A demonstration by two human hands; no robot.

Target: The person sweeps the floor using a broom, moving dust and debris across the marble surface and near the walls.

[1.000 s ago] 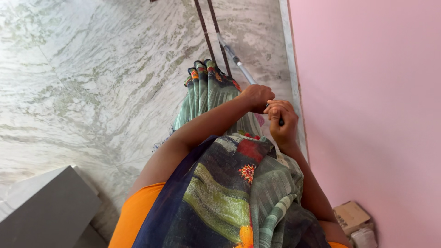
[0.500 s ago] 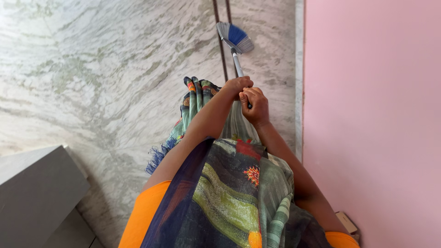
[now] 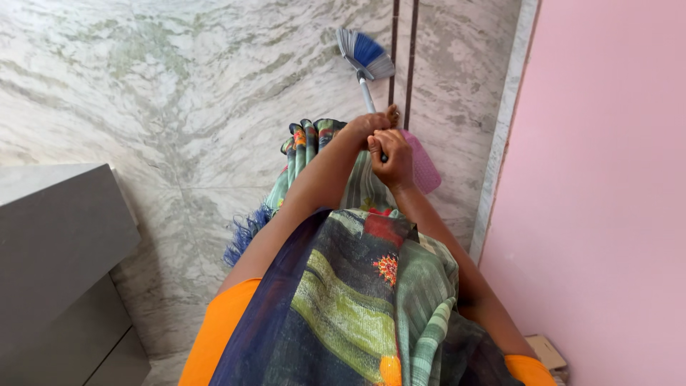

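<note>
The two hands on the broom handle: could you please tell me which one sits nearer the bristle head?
The left hand; it grips the broom handle farther down, ahead of the right hand.

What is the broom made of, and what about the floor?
The broom seems to have plastic bristles, stiff and fanned, grey with bright blue in the middle. Its handle looks like smooth pale metal or plastic; hard to tell. Both hands, left hand and right hand, grip it. The floor looks like polished marble, pale with greenish grey veins and a soft shine.

Grey-veined marble floor, pink wall, grey cabinet, perhaps
</note>
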